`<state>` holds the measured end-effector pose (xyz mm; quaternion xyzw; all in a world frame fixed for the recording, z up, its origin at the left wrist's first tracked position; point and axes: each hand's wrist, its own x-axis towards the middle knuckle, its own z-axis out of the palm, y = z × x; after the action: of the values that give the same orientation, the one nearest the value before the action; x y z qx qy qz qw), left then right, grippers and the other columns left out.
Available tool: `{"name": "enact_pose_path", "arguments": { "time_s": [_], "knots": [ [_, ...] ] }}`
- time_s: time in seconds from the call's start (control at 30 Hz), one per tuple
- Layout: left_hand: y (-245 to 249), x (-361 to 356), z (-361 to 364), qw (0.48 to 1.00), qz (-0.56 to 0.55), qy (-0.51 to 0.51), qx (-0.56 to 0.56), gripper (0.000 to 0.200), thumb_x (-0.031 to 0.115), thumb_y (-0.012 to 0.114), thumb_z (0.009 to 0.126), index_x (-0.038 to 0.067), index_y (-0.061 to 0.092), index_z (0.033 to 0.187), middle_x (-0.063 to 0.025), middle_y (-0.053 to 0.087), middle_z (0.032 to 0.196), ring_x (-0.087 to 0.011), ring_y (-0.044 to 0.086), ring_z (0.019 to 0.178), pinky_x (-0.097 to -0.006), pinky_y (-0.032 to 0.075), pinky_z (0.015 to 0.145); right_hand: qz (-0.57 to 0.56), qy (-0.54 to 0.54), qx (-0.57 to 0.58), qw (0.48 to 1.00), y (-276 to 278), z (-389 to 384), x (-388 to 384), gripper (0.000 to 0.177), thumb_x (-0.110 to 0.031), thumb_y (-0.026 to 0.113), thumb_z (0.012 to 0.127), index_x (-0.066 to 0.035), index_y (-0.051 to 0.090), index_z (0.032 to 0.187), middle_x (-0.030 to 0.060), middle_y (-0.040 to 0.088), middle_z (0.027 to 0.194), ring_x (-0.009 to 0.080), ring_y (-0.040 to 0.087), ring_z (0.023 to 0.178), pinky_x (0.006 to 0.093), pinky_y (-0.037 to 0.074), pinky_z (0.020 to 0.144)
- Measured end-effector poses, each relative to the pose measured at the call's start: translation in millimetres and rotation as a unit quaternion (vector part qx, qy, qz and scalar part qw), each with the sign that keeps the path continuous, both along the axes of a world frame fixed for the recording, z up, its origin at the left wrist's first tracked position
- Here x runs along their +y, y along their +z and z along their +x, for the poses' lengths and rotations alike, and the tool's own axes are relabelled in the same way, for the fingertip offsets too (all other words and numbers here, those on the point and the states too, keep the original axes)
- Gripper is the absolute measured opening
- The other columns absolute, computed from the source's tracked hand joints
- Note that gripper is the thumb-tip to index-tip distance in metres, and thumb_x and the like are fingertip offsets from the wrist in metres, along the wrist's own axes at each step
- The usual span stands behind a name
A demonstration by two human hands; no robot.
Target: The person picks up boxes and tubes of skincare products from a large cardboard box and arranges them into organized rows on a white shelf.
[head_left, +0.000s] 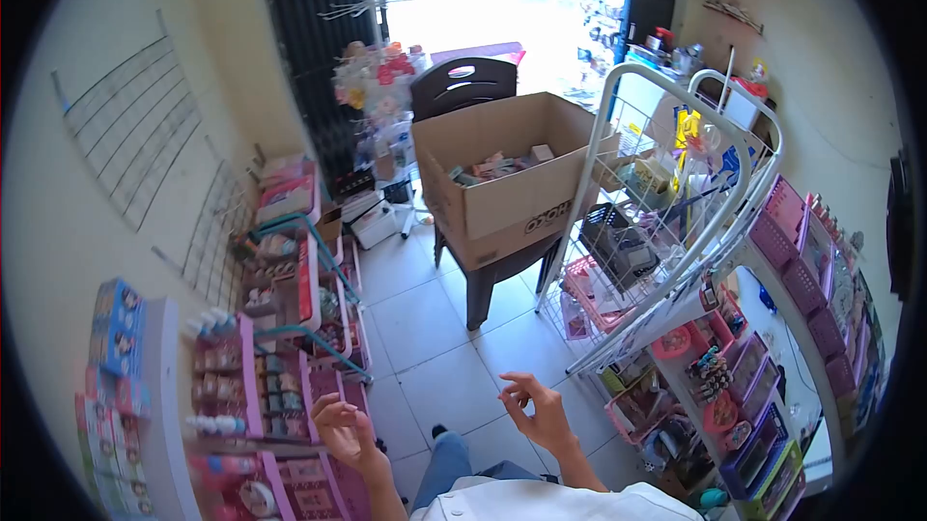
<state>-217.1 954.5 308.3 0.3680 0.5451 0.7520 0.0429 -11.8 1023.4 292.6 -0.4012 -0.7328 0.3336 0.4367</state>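
My left hand (pixel 350 436) is raised at the lower centre-left, its fingers loosely bent and apart, with nothing in it. It is nearest to the pink shelf unit (pixel 323 391) on the left. In front of my body, my right hand (pixel 541 417) hangs over the tiled floor (pixel 449 381). Its thumb and fingers are parted and hold nothing. Ahead, a large open cardboard box (pixel 512 207) rests on a dark plastic chair (pixel 480 289). Small packaged items (pixel 507 166) lie inside the box; their kind is hard to make out.
White-framed wire racks (pixel 628 231) with baskets stand right of the box. Nearer on the right are shelves of purple baskets (pixel 772 376). To the left stands a teal-framed rack (pixel 309 280) of goods. Wire grids (pixel 135 125) hang on the left wall. A bright doorway (pixel 483 0) lies behind.
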Motion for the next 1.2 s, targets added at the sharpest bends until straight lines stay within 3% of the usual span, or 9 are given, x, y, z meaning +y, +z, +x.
{"name": "enact_pose_path", "arguments": {
  "time_s": [0.2, 0.5, 0.77, 0.9, 0.97, 1.1, 1.17, 1.2],
  "knots": [
    [-19.1, 117.6, -15.3, 0.982, -0.024, -0.127, -0.137, 0.024, 0.008, 0.059, 0.07, 0.006, 0.045, 0.089, -0.0055, 0.042, 0.1, -0.0086, 0.04, 0.072, -0.021, 0.035, 0.063, -0.114, -0.011, -0.105, 0.988, -8.5, -10.0, 71.3, 0.023, -0.014, 0.056, 0.075, -0.006, 0.054, 0.096, 0.0082, 0.06, 0.076, 0.0171, 0.058, 0.06, 0.0269, 0.046, 0.057],
    [-19.8, 289.0, -98.6, 0.978, -0.055, -0.142, -0.144, 0.015, 0.008, 0.055, 0.073, 0.004, 0.048, 0.086, -0.0048, 0.047, 0.089, -0.009, 0.042, 0.071, -0.0198, 0.036, 0.056, -0.045, -0.078, -0.07, 0.994, 23.4, -77.2, 216.0, 0.02, -0.012, 0.057, 0.075, -0.006, 0.056, 0.093, 0.0084, 0.06, 0.078, 0.0183, 0.058, 0.063, 0.0275, 0.046, 0.058],
    [-37.6, 379.1, -94.8, 0.957, -0.064, -0.2, -0.199, 0.018, 0.001, 0.051, 0.074, 0.005, 0.047, 0.091, -0.0059, 0.048, 0.091, -0.0082, 0.043, 0.069, -0.0203, 0.037, 0.056, -0.095, -0.205, -0.029, 0.974, 4.6, -60.7, 281.3, 0.015, -0.006, 0.058, 0.073, -0.004, 0.059, 0.087, 0.0077, 0.06, 0.073, 0.0152, 0.057, 0.059, 0.025, 0.044, 0.055],
    [-42.4, 415.5, -96.0, 0.97, -0.081, -0.163, -0.158, 0.015, 0.002, 0.049, 0.076, 0.004, 0.046, 0.091, -0.0038, 0.048, 0.087, -0.007, 0.042, 0.064, -0.0185, 0.036, 0.055, -0.051, -0.241, 0.036, 0.969, 4.2, -51.9, 352.4, 0.014, -0.004, 0.057, 0.071, -0.004, 0.059, 0.086, 0.0075, 0.059, 0.071, 0.0132, 0.055, 0.056, 0.0245, 0.043, 0.055],
    [-41.6, 439.7, -94.5, 0.972, -0.088, -0.14, -0.169, 0.015, 0.003, 0.049, 0.076, 0.004, 0.046, 0.091, -0.0041, 0.048, 0.087, -0.007, 0.041, 0.062, -0.0193, 0.036, 0.055, -0.047, -0.226, 0.013, 0.973, 8.2, -48.5, 390.2, 0.014, -0.004, 0.057, 0.072, -0.003, 0.058, 0.086, 0.0069, 0.059, 0.071, 0.0115, 0.055, 0.057, 0.0233, 0.043, 0.054],
    [-6.6, 510.6, -62.1, 0.965, -0.184, -0.178, -0.054, 0.015, 0.004, 0.048, 0.076, 0.004, 0.047, 0.091, -0.003, 0.051, 0.085, -0.0082, 0.047, 0.068, -0.0216, 0.039, 0.06, -0.048, -0.177, -0.033, 0.983, 31.9, -37.7, 471.8, 0.015, -0.005, 0.056, 0.073, -0.003, 0.058, 0.087, 0.0064, 0.059, 0.073, 0.0096, 0.056, 0.059, 0.0219, 0.042, 0.055],
    [-6.0, 558.0, -45.8, 0.916, -0.246, -0.314, 0.035, 0.015, 0.002, 0.047, 0.076, 0.001, 0.047, 0.091, -0.0084, 0.053, 0.084, -0.0152, 0.052, 0.076, -0.0262, 0.04, 0.067, -0.053, -0.134, -0.072, 0.987, 42.9, -27.7, 515.1, 0.016, -0.007, 0.057, 0.073, -0.002, 0.057, 0.088, 0.0081, 0.059, 0.076, 0.0127, 0.057, 0.063, 0.0235, 0.043, 0.056],
    [-10.1, 579.8, -38.5, 0.854, -0.341, -0.374, 0.121, 0.017, 0.005, 0.047, 0.076, 0.0, 0.048, 0.092, -0.0115, 0.054, 0.086, -0.0184, 0.053, 0.081, -0.0291, 0.041, 0.07, -0.035, -0.09, -0.111, 0.989, 45.5, -23.5, 537.0, 0.017, -0.008, 0.057, 0.073, -0.002, 0.056, 0.089, 0.0091, 0.059, 0.078, 0.0147, 0.057, 0.066, 0.0248, 0.044, 0.056]
  ]
}}
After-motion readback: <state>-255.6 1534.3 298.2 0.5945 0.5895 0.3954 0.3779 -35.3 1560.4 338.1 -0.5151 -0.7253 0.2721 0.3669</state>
